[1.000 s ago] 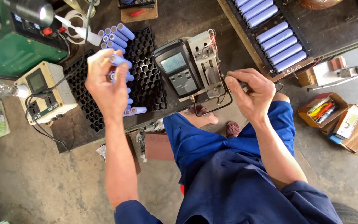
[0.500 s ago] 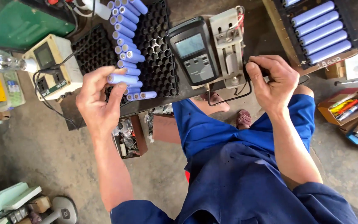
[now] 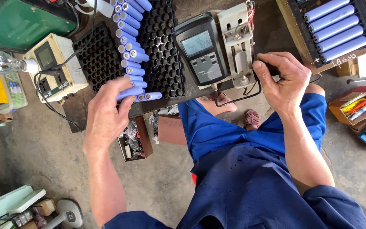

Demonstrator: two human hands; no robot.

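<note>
My left hand rests at the near edge of a black cell tray and grips a light-purple cylindrical battery cell from the row of cells lying there. My right hand is closed beside a white cell holder fixture, fingers pinched on a dark lead or probe I cannot see clearly. A black battery tester with a grey screen sits between the hands, wired to the fixture.
A second black tray at the upper right holds more purple cells. A beige meter box, a glass bulb and a green machine stand at left. Cardboard boxes lie on the floor at right.
My left hand dropped from above the tray to its near edge and now holds a cell there. My right hand stays at the fixture. The view shifted, so everything sits lower.
</note>
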